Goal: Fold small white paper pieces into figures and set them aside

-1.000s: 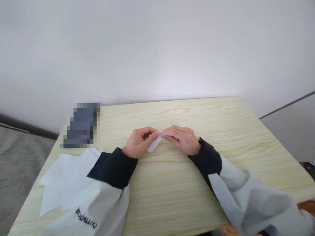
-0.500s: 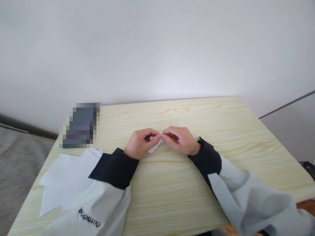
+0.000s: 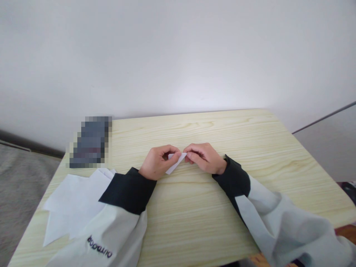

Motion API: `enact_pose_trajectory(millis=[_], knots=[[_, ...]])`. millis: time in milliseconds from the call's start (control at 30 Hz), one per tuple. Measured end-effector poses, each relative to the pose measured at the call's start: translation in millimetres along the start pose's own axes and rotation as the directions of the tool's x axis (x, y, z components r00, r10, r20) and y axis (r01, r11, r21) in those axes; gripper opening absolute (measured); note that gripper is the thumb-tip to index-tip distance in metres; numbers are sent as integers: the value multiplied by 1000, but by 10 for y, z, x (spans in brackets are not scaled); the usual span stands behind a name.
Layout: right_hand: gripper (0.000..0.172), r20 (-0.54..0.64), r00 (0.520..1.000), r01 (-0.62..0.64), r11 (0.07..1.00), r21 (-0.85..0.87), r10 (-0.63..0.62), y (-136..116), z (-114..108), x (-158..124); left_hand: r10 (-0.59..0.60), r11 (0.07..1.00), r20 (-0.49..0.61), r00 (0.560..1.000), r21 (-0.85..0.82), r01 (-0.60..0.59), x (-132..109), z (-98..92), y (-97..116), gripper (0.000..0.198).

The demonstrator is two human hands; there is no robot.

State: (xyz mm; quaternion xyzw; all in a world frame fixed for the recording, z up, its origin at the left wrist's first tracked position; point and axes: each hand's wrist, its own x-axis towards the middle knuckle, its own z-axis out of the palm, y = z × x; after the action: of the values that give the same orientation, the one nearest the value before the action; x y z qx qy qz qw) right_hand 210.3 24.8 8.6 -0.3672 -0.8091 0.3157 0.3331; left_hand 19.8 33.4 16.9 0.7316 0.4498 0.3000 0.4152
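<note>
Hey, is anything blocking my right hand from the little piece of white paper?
Nothing visible: your right hand has its fingertips at the upper end of the piece of white paper, pinched by your left hand. The loose white sheets lie off to the left, out of the way.

A small, narrow slip of white paper (image 3: 175,165), plain on the side that shows, is pinched between the left hand (image 3: 157,163) and the right hand (image 3: 205,158) above the middle of the pale wood-grain counter (image 3: 183,215). It slants, its upper right corner at the right fingertips, its lower left end free; the left thumb partly covers it.
</note>
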Motion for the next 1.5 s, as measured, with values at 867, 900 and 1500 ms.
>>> enact_pose_trajectory(millis=[867,900,1500], knots=[[16,-38,998,-54,998,14,55,3,7,17,-19,999,-27,999,-35,18,4,6,-28,30],[16,-85,994,-70,998,-6,69,6,7,15,-20,998,-43,999,-58,18,7,9,-36,29],[21,-212,973,-100,994,-43,89,9,14,14,3,1000,-39,999,-11,-3,16,-2,-55,26]])
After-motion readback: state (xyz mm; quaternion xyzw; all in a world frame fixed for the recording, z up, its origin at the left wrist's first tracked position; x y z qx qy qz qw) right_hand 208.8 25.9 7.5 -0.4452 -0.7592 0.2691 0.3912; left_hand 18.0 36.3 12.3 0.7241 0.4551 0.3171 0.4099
